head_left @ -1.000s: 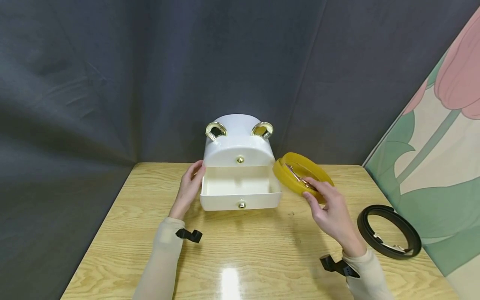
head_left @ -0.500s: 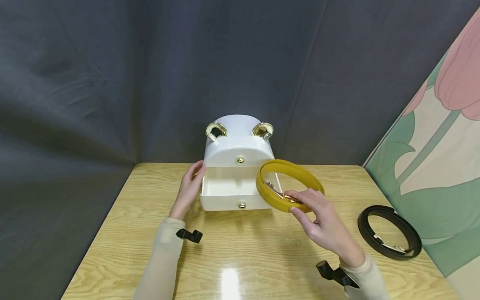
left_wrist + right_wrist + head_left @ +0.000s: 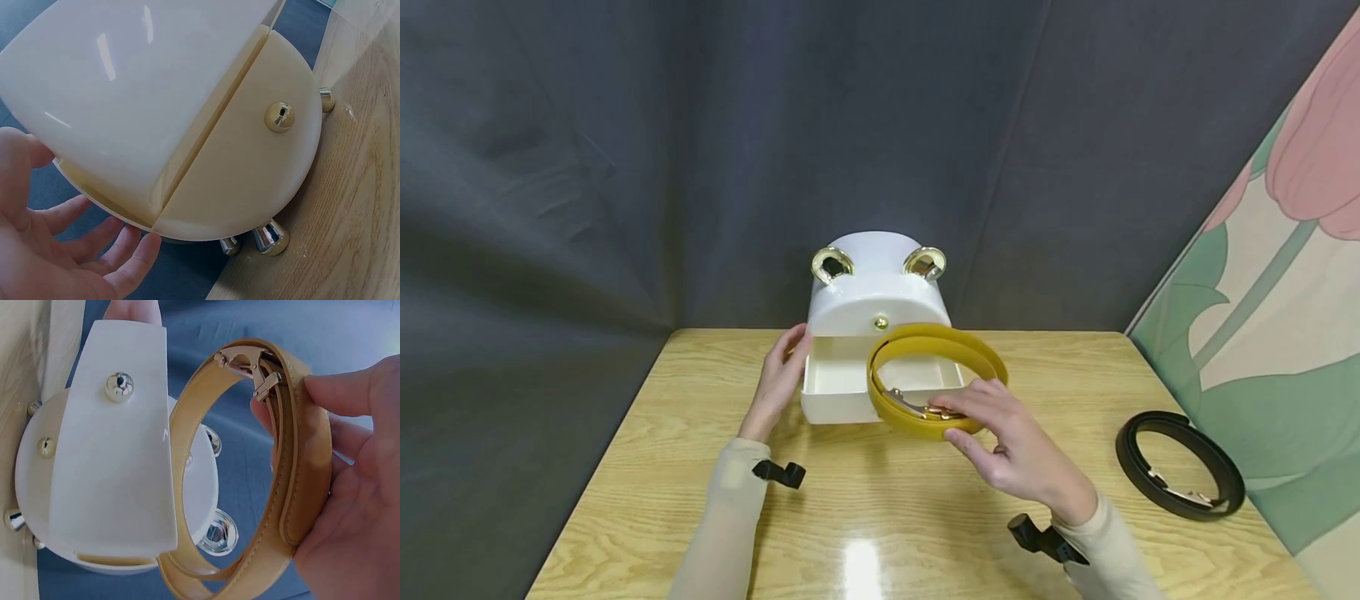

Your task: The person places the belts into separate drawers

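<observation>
A rolled yellow belt [image 3: 985, 352] with a gold buckle hangs in a loop before the white box. My right hand [image 3: 1018, 446] pinches its buckle end between thumb and fingers; the right wrist view shows the thumb on the outside of the belt [image 3: 312, 478]. The white box [image 3: 880, 287] has a rounded top and two gold ring-like ears. Its lower drawer [image 3: 838, 408] is pulled out, partly hidden by the belt. My left hand [image 3: 777, 383] touches the box's left side, and in the left wrist view its fingers [image 3: 134, 259] lie loosely extended along the rounded edge.
A rolled black belt [image 3: 1131, 454] with a silver buckle lies at the right of the wooden table [image 3: 820, 525]. Dark cloth [image 3: 737, 167] hangs behind the table, and a tulip-patterned cloth [image 3: 1262, 375] slopes down on the right.
My right hand has carried the yellow belt leftward, from beside the box to in front of the open drawer. The left hand, the box and the black belt have stayed put.
</observation>
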Motion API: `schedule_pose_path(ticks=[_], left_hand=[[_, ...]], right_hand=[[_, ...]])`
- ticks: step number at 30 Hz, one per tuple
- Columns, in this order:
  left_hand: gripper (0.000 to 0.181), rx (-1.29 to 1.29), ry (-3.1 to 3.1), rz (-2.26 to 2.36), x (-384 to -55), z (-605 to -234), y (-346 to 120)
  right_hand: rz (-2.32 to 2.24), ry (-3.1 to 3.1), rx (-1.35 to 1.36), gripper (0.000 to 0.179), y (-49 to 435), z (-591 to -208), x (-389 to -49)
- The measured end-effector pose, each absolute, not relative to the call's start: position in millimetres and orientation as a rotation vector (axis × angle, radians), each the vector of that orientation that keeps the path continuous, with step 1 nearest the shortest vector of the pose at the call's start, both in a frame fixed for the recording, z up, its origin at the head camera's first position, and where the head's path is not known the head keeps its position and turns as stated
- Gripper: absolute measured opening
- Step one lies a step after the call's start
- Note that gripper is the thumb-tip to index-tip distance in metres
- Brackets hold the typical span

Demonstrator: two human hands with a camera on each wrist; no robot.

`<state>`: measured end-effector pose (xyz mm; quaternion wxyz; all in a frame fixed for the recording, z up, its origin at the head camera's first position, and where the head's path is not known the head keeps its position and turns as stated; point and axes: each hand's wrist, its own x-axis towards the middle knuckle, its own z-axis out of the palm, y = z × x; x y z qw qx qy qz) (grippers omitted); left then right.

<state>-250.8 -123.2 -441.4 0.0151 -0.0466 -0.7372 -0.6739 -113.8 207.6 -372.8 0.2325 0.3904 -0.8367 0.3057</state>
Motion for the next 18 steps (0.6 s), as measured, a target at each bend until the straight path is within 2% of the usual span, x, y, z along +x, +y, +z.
schedule_pose_path(ticks=[18], left_hand=[[0.06, -0.154, -2.301, -2.085, -252, -441, -123]], right_hand=[[0.979, -2.33, 1.2, 0.034, 181, -358, -137]])
